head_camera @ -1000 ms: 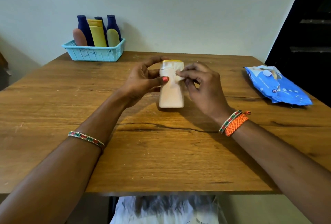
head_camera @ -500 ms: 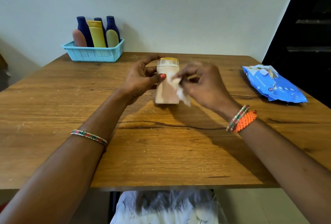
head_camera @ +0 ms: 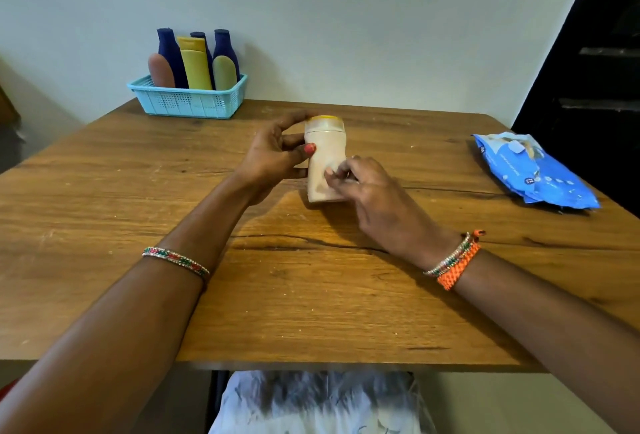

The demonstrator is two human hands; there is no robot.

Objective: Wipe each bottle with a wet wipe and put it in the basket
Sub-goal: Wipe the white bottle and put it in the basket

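1. The left hand (head_camera: 277,156) grips the pale bottle (head_camera: 325,163) upright on the table (head_camera: 104,208), thumb across its front, likely to steady it for wiping.
2. The right hand (head_camera: 367,191) curls against the bottle's lower side; I cannot make out the wipe.
3. The basket (head_camera: 188,102), already holding bottles, sits well apart at the far left; nothing blocks the way. A blue wipes pack (head_camera: 533,170) lies right.

Single head view from my head, facing forward and down across the table (head_camera: 104,225). My hands sit close, wall at 12 o'clock; lens seemingly wide, edges bowed.
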